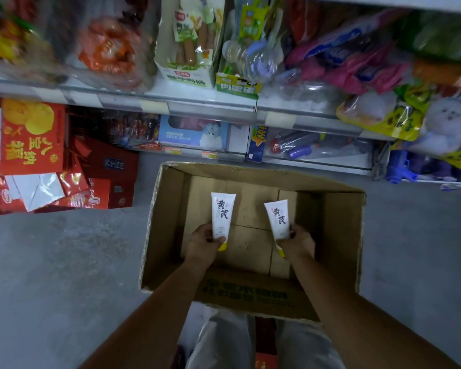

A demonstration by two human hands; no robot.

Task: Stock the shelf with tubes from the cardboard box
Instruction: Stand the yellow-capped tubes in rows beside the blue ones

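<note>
Snack packets [24, 35] on the upper shelf [155, 102] are blurred and cut by the top edge; left hand [204, 242] and right hand [301, 242] hide most of the yellow cap [222, 246] of each tube [222, 211]

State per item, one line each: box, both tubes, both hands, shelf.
cardboard box: open, no loose tubes visible inside.
left tube: held over the box, yellow cap on, cap end toward the person.
right tube: held likewise, far end tilted left.
left hand: grips left tube near its cap.
right hand: grips right tube near its cap.
shelf: crowded with packaged goods.
</note>
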